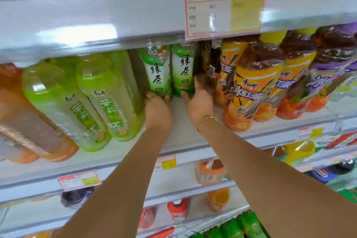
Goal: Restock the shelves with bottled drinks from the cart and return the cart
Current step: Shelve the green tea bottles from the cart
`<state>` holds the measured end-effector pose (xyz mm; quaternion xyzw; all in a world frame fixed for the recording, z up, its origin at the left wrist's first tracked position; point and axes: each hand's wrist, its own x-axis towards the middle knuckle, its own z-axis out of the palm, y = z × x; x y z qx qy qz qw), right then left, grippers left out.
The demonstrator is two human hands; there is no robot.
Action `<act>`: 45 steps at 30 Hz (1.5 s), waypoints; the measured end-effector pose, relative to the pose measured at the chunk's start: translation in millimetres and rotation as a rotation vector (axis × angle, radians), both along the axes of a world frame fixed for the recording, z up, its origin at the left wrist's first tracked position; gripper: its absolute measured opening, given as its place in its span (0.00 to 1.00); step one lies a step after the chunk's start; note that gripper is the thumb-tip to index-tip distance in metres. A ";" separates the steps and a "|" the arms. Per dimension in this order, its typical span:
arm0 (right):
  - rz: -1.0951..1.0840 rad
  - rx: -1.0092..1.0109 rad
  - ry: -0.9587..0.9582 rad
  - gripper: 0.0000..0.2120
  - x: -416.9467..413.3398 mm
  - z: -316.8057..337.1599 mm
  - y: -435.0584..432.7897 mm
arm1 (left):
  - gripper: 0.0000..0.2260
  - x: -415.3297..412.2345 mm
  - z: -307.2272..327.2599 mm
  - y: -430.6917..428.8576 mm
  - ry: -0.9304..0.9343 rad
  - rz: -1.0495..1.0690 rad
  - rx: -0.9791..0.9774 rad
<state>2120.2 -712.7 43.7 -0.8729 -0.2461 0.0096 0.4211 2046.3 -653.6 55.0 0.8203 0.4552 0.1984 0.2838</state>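
As the left bottle (156,69) and the right bottle (183,67) stand upright at frame centre on the shelf (181,135), we grip their bases just ahead, left hand (158,111) and right hand (199,106), fingers curled around.

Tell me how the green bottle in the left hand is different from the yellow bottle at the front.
The green bottle has a green and white label; the yellow bottle has a yellow and orange one. The left hand grips the green bottle; no hand touches the yellow bottle. Both stand on one shelf.
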 end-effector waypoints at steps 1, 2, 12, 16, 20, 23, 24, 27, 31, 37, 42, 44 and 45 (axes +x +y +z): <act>-0.004 0.015 -0.004 0.32 0.8 -1.4 -0.9 | 0.25 -2.2 1.7 -3.9 0.025 -0.007 0.025; -0.005 0.055 -0.002 0.31 0.3 -1.5 -2.3 | 0.27 -7.4 3.5 -9.3 0.048 -0.029 0.068; 0.122 0.042 -0.059 0.29 -14.4 1.7 -12.5 | 0.36 -34.5 -3.7 -20.6 0.133 -0.346 0.163; 0.154 0.007 -0.054 0.34 -10.2 2.7 -8.8 | 0.35 -29.3 -1.5 -15.1 0.133 -0.346 0.160; 0.144 0.003 -0.013 0.35 -0.3 1.3 2.6 | 0.35 -25.6 -4.2 -10.8 0.138 -0.362 0.162; 0.049 0.065 0.096 0.26 16.9 8.2 15.9 | 0.33 -21.0 -2.1 -7.1 0.154 -0.335 0.129; 0.006 0.104 0.136 0.25 20.8 10.7 20.2 | 0.33 -19.6 -2.4 -5.1 0.154 -0.323 0.121; -0.074 0.174 0.138 0.23 28.0 7.3 31.4 | 0.31 -13.1 -6.8 -0.9 0.139 -0.281 0.112; -0.098 0.260 0.109 0.20 32.8 -7.1 39.4 | 0.32 -6.0 -10.0 6.3 0.137 -0.252 0.125; -0.108 0.217 0.103 0.23 39.6 -11.5 43.8 | 0.31 9.3 -11.6 19.8 0.079 -0.238 0.139; -0.079 0.171 0.068 0.24 47.5 -11.4 47.2 | 0.31 23.0 -14.0 34.6 0.119 -0.207 0.195; -0.056 0.124 0.032 0.24 49.8 -10.9 49.2 | 0.31 26.1 -12.7 39.6 0.144 -0.184 0.192; -0.050 0.100 0.014 0.24 50.5 -9.6 49.7 | 0.31 27.3 -11.0 41.6 0.159 -0.174 0.192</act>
